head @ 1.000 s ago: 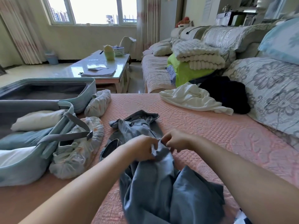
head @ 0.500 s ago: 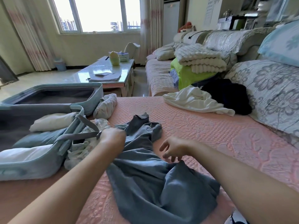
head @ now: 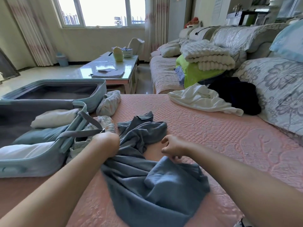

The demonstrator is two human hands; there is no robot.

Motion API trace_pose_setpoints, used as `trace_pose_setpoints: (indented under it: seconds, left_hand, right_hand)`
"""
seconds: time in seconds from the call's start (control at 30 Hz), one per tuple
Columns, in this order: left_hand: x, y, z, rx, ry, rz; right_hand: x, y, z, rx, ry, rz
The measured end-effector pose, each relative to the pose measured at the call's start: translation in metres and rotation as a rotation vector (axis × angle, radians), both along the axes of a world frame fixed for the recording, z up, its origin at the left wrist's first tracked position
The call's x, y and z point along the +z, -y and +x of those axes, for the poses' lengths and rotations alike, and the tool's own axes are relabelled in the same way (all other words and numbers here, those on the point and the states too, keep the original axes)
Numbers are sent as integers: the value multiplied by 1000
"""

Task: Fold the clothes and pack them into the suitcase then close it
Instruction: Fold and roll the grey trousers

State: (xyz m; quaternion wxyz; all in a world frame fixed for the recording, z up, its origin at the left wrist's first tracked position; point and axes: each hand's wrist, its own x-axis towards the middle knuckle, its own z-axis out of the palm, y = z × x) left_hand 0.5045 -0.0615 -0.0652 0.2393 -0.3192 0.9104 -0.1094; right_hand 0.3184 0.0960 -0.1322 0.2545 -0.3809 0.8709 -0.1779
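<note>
A crumpled grey-blue garment (head: 147, 182) lies on the pink bedspread (head: 221, 141) in front of me. My left hand (head: 106, 145) grips its left edge, with the fingers hidden under the wrist. My right hand (head: 173, 147) pinches a fold of the same garment at its upper right. An open light-blue suitcase (head: 62, 148) sits at the left and holds folded white and teal clothes (head: 54, 117). Farther back on the bed lie a white garment (head: 201, 100) and a black garment (head: 236, 94).
Two bundled patterned cloths (head: 109, 103) lie between the suitcase and the grey garment. A flowered pillow (head: 278, 90) lines the right side. A sofa with stacked blankets (head: 208, 56) and a glass coffee table (head: 111, 69) stand beyond the bed.
My hands have parted from the middle of the garment. The left moved left to its edge, the right dropped back to a fold, and the cloth spread out wider.
</note>
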Motion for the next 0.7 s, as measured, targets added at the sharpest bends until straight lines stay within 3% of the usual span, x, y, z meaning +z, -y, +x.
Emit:
trace_pose_setpoints:
  seconds: [0.07, 0.17, 0.2, 0.3, 0.4, 0.5, 0.6, 0.7]
  left_hand:
    - [0, 2, 1, 31, -113, -29]
    - [-10, -10, -14, -159, -592, 9]
    - [-15, -17, -17, -215, -642, 53]
    - [-39, -19, -22, -202, -393, 13]
    - [-44, 0, -21, -52, -505, 198]
    - [-33, 14, -30, -94, -783, 231]
    - [-21, 18, -43, -110, -1123, 218]
    - [-21, 27, -61, -139, -1298, 168]
  right_hand:
    - [-1, 13, -1, -34, -42, -32]
    - [-8, 35, -2, -8, -181, -71]
    - [-11, 42, 0, 3, -224, -51]
    - [-19, 53, 4, 30, -393, 7]
    - [-18, 54, -3, 18, -480, -80]
    - [-10, 49, -25, -108, -507, -218]
    - [7, 41, -48, -311, -466, -514]
    - [24, 48, -61, -396, -241, -756]
